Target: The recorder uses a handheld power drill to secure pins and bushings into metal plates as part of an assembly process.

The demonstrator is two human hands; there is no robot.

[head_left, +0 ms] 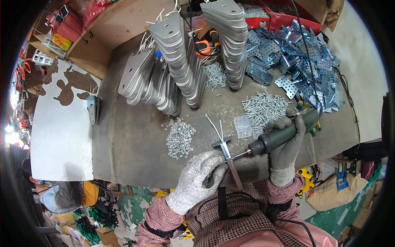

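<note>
My left hand (pixel 196 179), in a grey-white knit glove, grips a narrow metal plate (pixel 235 176) seen edge-on. A small perforated bracket (pixel 225 151) sits against the plate, and two white wires (pixel 216 128) rise from its far end. In its grey glove, my right hand (pixel 284 158) is wrapped round a dark green electric screwdriver (pixel 282 135) lying sideways. The bit (pixel 242 154) points left and meets the bracket's side; the screw there is too small to make out. Beyond the screwdriver lies a heap of silver screws (pixel 265 109); nuts (pixel 180 139) are heaped beyond my left hand.
Tall stacks of flat metal plates (pixel 175 49) stand at the back. Blue-grey perforated brackets (pixel 304 61) pile up at the right, with a black cable (pixel 306 45) hanging before them. A clear plastic box (pixel 242 126) lies beside the screws. At the far left, another person (pixel 61 195) sits.
</note>
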